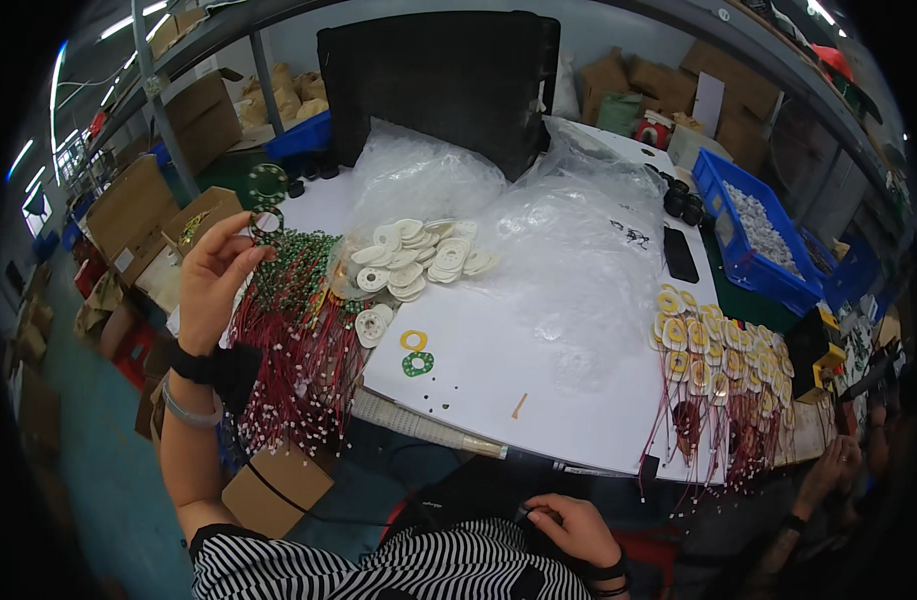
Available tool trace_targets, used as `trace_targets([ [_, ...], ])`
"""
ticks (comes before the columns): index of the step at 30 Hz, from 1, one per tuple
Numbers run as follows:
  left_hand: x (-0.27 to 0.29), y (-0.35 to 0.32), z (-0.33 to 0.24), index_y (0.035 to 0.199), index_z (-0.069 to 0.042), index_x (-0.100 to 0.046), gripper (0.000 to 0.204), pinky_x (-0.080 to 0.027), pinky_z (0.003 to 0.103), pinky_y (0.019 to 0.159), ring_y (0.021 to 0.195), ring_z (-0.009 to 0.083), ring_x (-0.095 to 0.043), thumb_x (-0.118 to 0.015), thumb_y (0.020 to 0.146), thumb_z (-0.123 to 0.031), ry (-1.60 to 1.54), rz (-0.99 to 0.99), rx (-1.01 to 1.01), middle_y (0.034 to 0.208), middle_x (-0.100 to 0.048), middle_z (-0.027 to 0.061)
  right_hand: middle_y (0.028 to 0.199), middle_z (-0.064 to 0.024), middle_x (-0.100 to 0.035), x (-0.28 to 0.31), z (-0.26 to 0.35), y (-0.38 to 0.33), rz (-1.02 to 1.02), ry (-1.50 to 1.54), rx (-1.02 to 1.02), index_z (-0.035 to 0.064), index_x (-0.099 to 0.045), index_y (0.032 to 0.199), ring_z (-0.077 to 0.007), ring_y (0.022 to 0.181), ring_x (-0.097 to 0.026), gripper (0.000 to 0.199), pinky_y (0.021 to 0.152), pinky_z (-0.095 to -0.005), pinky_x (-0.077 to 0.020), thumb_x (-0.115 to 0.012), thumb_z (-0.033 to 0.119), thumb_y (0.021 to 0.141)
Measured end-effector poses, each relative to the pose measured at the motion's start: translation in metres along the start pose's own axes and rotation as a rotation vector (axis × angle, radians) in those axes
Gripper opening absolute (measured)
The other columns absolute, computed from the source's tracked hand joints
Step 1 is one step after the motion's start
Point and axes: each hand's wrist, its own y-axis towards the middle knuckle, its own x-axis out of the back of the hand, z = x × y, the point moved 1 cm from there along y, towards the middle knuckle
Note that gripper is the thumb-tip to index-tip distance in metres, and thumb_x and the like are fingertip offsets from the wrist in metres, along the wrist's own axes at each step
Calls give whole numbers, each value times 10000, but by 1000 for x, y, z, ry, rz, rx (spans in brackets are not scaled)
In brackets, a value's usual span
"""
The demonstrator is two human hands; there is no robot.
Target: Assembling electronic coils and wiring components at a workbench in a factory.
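Note:
My left hand (216,272) is raised at the left of the table, thumb and fingers pinched on a green figure-eight circuit board (268,184) with two ring-shaped parts. Below it lies a pile of green ring boards with red wires (288,330), the wires hanging over the table edge. My right hand (576,527) rests low by my lap, fingers curled; a small dark thing shows at its fingertips, too small to name. On the white table (458,390) lie a yellow ring (413,341) and a green ring board (418,364). White oval discs (428,255) are heaped behind.
Clear plastic bags (578,240) cover the table's middle. Wired yellow-and-white pieces (718,350) lie at the right edge. A blue crate (753,230) holds small white parts. A black panel (438,85) stands at the back. A co-worker's hands (833,465) show at the far right.

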Motion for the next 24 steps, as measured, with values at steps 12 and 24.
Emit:
trace_targets([
  [12,62,-14,25,1094,-19,-589,183,-530,277,777,902,139,-660,-621,914,-25,-46,-5,62,953,-681,67,893,-111,-700,-19,-5,8,73,4,56,61,-657,1077,-225,768,-693,251,668,-301,-532,-640,243,905],
  [24,61,-72,-16,1008,23,-636,144,-512,288,840,931,171,-646,-632,868,58,211,-157,-203,1004,-676,105,902,-124,-691,-20,36,34,180,-116,78,18,-650,1102,-200,730,-676,264,661,-292,-523,-646,197,907],
])
